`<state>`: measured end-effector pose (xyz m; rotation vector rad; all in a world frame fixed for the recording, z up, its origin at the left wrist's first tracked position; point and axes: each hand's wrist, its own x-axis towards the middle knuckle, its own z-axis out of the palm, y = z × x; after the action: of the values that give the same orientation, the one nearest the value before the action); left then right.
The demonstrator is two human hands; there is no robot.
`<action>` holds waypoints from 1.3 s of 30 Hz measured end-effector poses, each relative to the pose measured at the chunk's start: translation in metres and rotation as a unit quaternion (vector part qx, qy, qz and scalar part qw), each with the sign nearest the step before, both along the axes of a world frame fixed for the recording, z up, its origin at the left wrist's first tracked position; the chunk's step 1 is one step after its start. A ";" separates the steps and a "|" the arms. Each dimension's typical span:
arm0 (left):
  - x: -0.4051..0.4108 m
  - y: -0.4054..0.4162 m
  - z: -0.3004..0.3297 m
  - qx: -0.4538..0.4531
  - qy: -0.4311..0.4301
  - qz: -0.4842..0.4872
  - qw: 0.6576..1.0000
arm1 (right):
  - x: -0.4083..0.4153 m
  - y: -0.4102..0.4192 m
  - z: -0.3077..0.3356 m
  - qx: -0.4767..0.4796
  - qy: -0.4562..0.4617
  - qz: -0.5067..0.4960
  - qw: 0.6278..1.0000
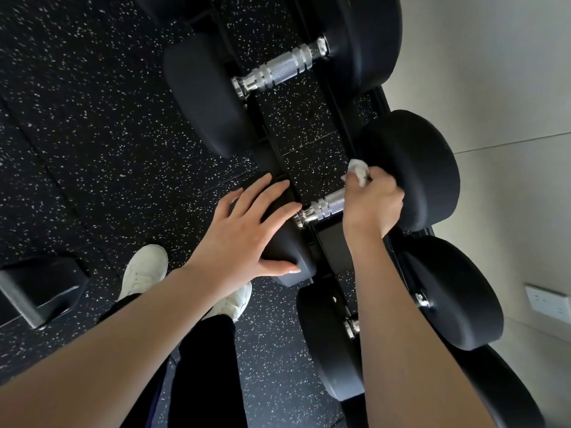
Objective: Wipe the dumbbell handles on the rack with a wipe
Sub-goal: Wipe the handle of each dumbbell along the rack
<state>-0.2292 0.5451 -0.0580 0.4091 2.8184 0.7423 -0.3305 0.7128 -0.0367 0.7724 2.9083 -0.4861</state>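
Head view: my right hand [372,201] clenches the wipe [451,170] round the handle [327,206], my left hand [247,230] flat, fingers spread, on the dumbbell's [414,168] near end.

The right hand [372,202] is closed around the far end of the middle dumbbell's handle [327,206], a crumpled white wipe [358,172] bunched in its fingers and sticking out on top, against the dumbbell's far weight [414,168]. The left hand [247,230] lies flat with fingers spread on the near weight [290,251] of that dumbbell. The rack [330,242] also carries another dumbbell [279,69] with a bare chrome handle and a third dumbbell [451,295], partly hidden by the right forearm. White shoes [145,270] stand on the speckled floor [92,118].
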 end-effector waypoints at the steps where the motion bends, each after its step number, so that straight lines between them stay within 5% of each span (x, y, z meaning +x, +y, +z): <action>1: 0.000 0.000 0.000 -0.001 -0.001 0.000 1.000 | -0.002 0.000 0.001 0.006 0.002 -0.013 1.000; 8: 0.000 -0.001 0.001 -0.005 -0.008 -0.007 1.000 | 0.000 -0.002 -0.007 0.025 0.063 -0.060 0.996; 16: -0.001 0.001 0.002 -0.001 -0.004 -0.005 1.000 | 0.025 -0.010 -0.015 -0.145 0.262 -0.214 0.930; 27: -0.009 -0.008 0.022 -0.073 -0.049 -0.067 0.994 | 0.046 0.000 0.018 -0.358 0.090 -0.167 0.914; 34: -0.069 -0.053 0.051 -0.106 0.001 -0.008 0.994 | 0.004 -0.036 0.054 -0.438 0.091 -0.133 0.884; 39: -0.128 -0.094 0.044 -0.109 0.020 0.008 0.994 | -0.037 -0.079 0.028 -0.407 0.107 -0.144 0.896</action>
<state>-0.3572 0.4507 -0.0141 0.3682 2.9028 0.4255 -0.3678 0.6342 -0.0088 1.0157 2.3496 -1.7512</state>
